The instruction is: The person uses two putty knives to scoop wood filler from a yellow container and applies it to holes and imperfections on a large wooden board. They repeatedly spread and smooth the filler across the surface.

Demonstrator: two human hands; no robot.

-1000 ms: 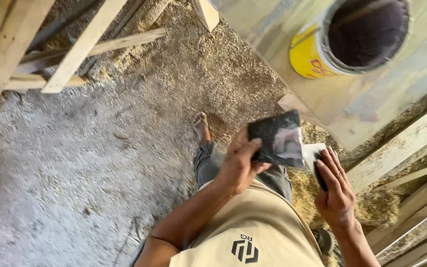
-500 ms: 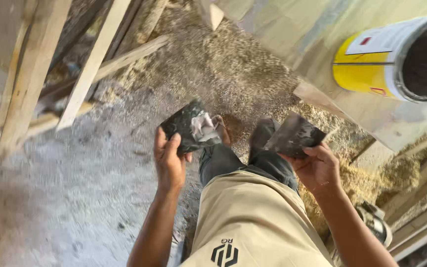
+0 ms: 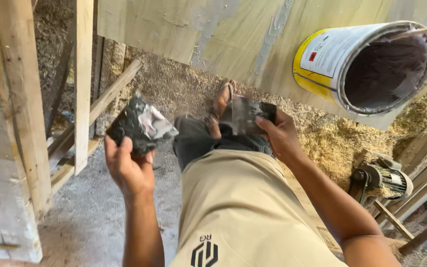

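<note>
We see hands now spread apart; a second ago both met at one dark pad. Left hand (image 3: 129, 170) clamped on dark smeared crumpled pad (image 3: 142, 126). Right hand (image 3: 280, 136) clamped on flat dark putty-caked scraper (image 3: 248, 113). Yellow-white paint can (image 3: 366, 64) on pale wooden board (image 3: 223, 34), up-right of right hand, closer than before. We judge putty split between tools.
</note>
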